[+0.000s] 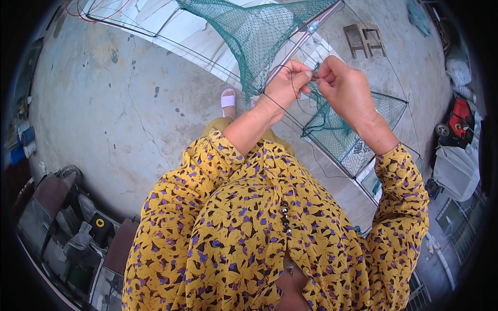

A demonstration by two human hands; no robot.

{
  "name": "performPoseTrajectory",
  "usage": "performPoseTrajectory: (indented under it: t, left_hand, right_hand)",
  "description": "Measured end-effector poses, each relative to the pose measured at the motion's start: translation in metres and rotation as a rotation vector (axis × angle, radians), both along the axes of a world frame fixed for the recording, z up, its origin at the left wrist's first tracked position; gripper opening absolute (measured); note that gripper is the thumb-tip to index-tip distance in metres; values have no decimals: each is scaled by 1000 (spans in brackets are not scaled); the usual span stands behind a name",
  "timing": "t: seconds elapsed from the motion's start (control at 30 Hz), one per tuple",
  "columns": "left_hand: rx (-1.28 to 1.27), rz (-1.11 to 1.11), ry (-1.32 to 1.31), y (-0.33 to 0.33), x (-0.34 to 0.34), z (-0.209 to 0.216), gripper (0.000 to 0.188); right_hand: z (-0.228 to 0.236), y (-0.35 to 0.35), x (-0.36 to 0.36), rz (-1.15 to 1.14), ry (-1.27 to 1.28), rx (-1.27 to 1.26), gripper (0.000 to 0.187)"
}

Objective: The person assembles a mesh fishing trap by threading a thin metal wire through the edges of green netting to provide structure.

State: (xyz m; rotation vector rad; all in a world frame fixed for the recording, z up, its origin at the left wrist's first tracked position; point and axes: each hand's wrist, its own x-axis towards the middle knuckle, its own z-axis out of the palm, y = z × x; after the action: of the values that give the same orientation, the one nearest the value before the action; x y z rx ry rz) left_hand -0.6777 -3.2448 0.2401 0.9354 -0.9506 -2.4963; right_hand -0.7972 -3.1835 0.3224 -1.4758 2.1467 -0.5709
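In front of my body, my left hand (286, 87) and my right hand (344, 87) meet fingertip to fingertip, each closed in a pinch. A thin dark cord (293, 78) runs between them and loops down past the left fingers. The exact spot where they pinch is small and partly hidden by the fingers. Green netting (254, 31) hangs from a metal rod (295, 45) just beyond my left hand. Below my right hand, more green net (340, 142) is stretched over a dark-edged frame.
Pale sheeting (192, 52) lies on the concrete floor under the nets. A small wooden stool (363, 40) stands at the far right. To the right are a red and black machine (458, 118) and a grey cover (456, 171); a parked vehicle (78, 228) is at lower left.
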Motion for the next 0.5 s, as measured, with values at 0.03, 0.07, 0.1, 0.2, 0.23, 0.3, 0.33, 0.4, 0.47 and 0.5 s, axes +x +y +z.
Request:
performPoseTrajectory:
  t: [0.03,0.07,0.1,0.2,0.23,0.3,0.33,0.4,0.47,0.5]
  left_hand:
    - [0,0,-1,0,0,1,10]
    - [-4,-3,-1,-1,1,2,10]
    - [-7,-7,-1,-1,1,3,10]
    - [-3,-13,-22,-1,0,3,11]
    - [-3,-13,-22,-1,0,3,11]
    - [-38,-48,-44,-1,0,4,13]
    - [-38,-48,-45,-1,0,5,13]
    - [63,-14,23,-1,1,8,14]
    - [54,-24,33,-3,3,7,13]
    - [43,-33,43,-3,3,6,13]
  right_hand:
    - [-1,0,0,44,51,-4,9]
    - [-2,0,1,45,50,-5,9]
    - [-2,0,1,122,168,-31,11]
    - [-5,1,2,215,326,-25,15]
    - [-6,1,3,230,366,5,16]
    - [-5,-1,5,240,374,4,17]
    - [-5,-2,6,250,381,3,17]
    - [-5,-4,6,240,360,7,16]
    - [-4,-5,6,231,339,12,16]
    - [-4,-5,5,206,277,28,15]
